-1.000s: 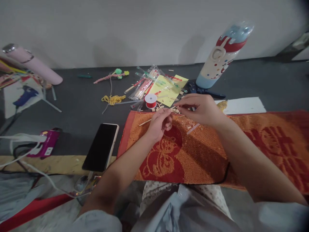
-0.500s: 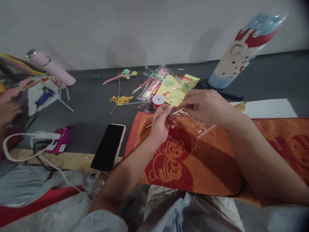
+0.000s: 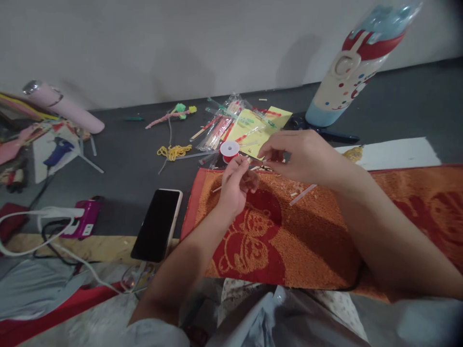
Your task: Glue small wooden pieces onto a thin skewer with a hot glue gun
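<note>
Over the orange and red towel (image 3: 318,241), my two hands work close together, fingertips almost meeting. My left hand (image 3: 237,185) is closed, pinching a small pale piece of stick (image 3: 249,159) between thumb and forefinger. My right hand (image 3: 302,156) comes in from the right, also in a pinch; what lies between its fingertips is too small to make out. Just behind my left fingers stands a white spool with red thread (image 3: 230,150). Short cut stick pieces (image 3: 263,168) lie partly hidden beneath my hands. A translucent glue stick (image 3: 303,194) rests on the towel.
At the back are yellow paper (image 3: 249,127), bagged sticks (image 3: 220,127) and yellow yarn (image 3: 174,153). A tall bottle (image 3: 347,82) stands behind dark-handled scissors (image 3: 336,136). Leftward lie a phone (image 3: 157,224), a blue glue gun (image 3: 58,151), a pink flask (image 3: 65,108) and a magenta adapter (image 3: 87,219) with cables.
The view has shifted slightly, so most things sit farther left. Another person's hand at the left edge has gone from view. My hands keep nearly the same pinching pose.
</note>
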`<state>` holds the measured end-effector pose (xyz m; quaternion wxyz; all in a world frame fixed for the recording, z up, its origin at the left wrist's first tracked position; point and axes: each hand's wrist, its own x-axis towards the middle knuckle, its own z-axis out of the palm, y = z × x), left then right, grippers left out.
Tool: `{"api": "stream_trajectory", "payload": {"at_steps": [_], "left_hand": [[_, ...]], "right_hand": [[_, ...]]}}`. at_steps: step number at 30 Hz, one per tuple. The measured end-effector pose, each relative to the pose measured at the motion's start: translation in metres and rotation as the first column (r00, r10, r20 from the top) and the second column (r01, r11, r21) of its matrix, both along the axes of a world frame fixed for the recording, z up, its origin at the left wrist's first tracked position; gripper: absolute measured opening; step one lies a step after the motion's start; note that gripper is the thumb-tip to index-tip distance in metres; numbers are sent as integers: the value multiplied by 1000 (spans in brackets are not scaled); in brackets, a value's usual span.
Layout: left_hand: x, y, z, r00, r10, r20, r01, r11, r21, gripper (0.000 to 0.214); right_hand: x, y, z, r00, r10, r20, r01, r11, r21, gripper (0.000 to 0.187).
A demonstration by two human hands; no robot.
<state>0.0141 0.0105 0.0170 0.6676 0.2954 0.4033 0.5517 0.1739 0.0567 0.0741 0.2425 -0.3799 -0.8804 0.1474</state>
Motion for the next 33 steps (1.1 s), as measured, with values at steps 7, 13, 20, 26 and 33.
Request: {"api": "stream_trajectory", "payload": {"at_steps": [7,13,20,26,33], "left_hand": [[0,1,0,999,-29,17,30,999,-21,26],[-1,0,-1,993,-49,111,54,998,-43,22],[-1,-1,1,989,-98,113,103,994,-41,19],[1,-1,4,992,-77,96,82,995,-50,27],[0,0,1,988,-94,121,97,995,-19,31]], "right_hand": [[-1,-3,1,997,28,-70,-33,996,-77,9],[-4,-7,2,992,4,-123,-14,997,-81,9],[-7,-9,-3,996,6,-94,-6,1000,-4,10],[-6,-9,-5,994,28,-103,-22,998,60,9],[-7,-9,-5,996,21,-90,-13,996,89,10]]}}
